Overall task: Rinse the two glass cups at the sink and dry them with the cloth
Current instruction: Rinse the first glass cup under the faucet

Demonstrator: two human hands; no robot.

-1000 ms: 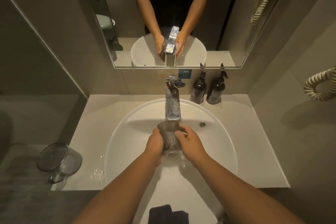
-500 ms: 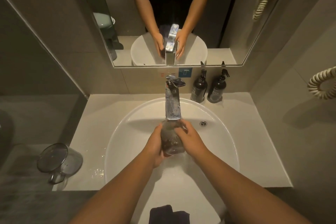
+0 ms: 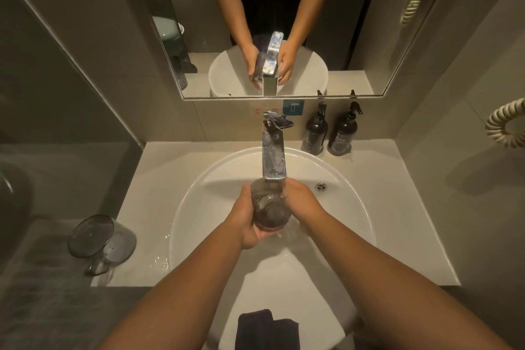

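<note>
A smoky glass cup is held over the white sink basin, right under the chrome faucet's spout, tilted with its base toward me. My left hand grips its left side and underside. My right hand wraps round its right side. Water runs down into the basin below the cup. The second glass cup lies on its side at the counter's left edge, its mouth facing me. A dark cloth hangs over the basin's near rim.
Two dark pump bottles stand on the counter behind the basin at the right. A mirror hangs above the faucet. A coiled cord hangs on the right wall. A dark ledge lies left of the counter.
The cup has tipped from upright to base toward me and risen closer to the spout. Both hands have closed more fully round it.
</note>
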